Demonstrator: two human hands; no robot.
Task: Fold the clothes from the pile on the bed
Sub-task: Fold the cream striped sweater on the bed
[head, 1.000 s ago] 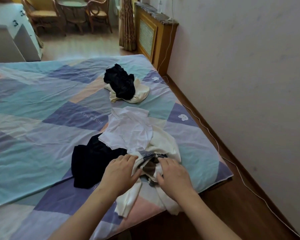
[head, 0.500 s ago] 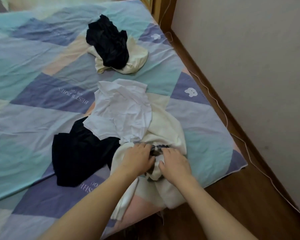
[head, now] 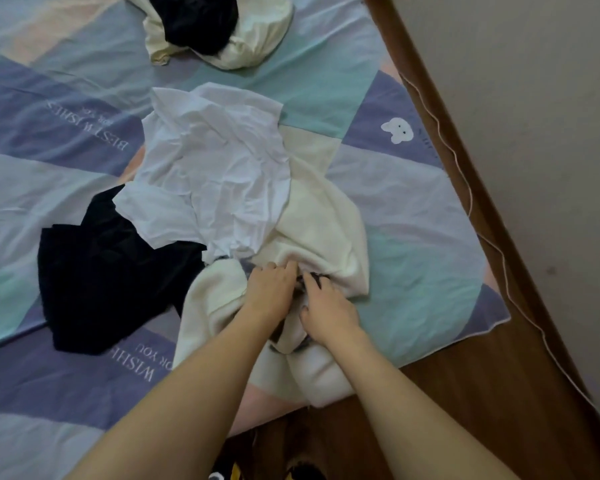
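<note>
A pile of clothes lies near the bed's corner: a crumpled white shirt [head: 215, 168] on top, a cream garment [head: 323, 216] under it at the right, and a black garment [head: 108, 271] spread out at the left. My left hand [head: 271, 292] and my right hand [head: 328, 308] sit side by side on the near part of the cream garment. Their fingertips dig into its folds, where a dark patterned bit of cloth [head: 312, 277] shows between them. Part of the cream garment hangs over the bed's edge.
A second heap, a black piece [head: 198, 22] on a pale yellow one [head: 257, 43], lies farther up the patchwork quilt [head: 413, 244]. Wooden floor [head: 482, 393] and a wall are at the right, with a thin white cable [head: 465, 188] along the bedside.
The camera has tilted down and come closer. Both hands have stayed on the cream garment and pushed a little deeper into its folds.
</note>
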